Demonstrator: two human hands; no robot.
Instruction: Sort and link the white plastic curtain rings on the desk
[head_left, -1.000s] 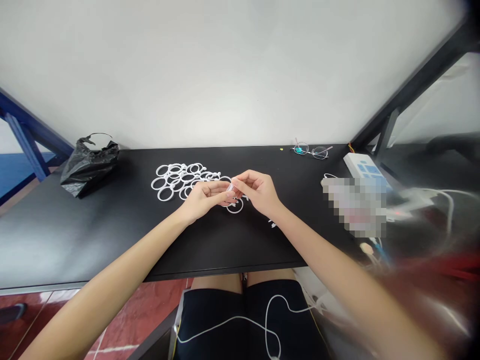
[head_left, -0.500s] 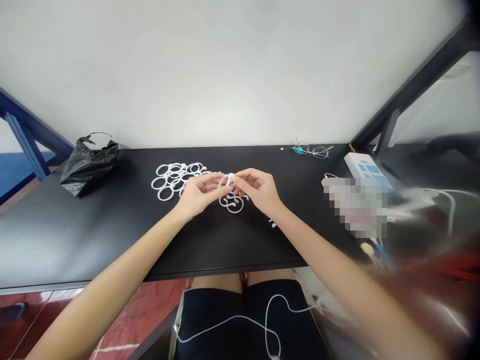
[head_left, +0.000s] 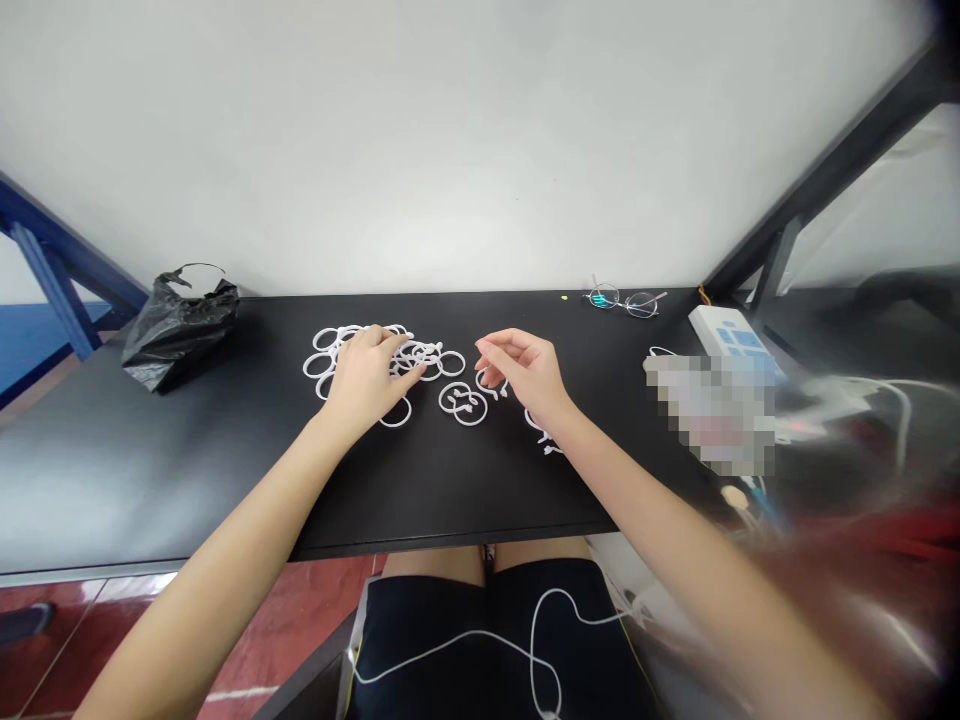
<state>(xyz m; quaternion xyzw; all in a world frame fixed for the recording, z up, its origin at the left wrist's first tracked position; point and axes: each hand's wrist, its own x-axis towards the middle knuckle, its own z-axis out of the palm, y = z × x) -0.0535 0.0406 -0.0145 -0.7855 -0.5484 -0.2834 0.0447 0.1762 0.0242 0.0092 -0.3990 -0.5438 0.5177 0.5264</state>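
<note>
The left hand point(head_left: 366, 368) spreads palm down over the pile of white rings point(head_left: 424, 354), toward the tabletop's point(head_left: 420, 485) back edge; whether it grasps one I cannot tell. The right hand point(head_left: 523, 368) curls, its hold also unclear, over a single ring point(head_left: 481, 381). Between them, two overlapping rings point(head_left: 469, 406) lie flat, small tails pointing roughly sideways, parallel to the front edge.

wall point(head_left: 420, 130): one, pale grey-white, plain, brightest low at centre. table point(head_left: 225, 480): one, black, smooth, far edge along wall, soft sheen at left. braces: slanting blue beam and strut point(head_left: 56, 292) at left; dark slanting beam point(head_left: 840, 160) at right. floor point(head_left: 277, 620): red tile, pale joints, glossy.
</note>
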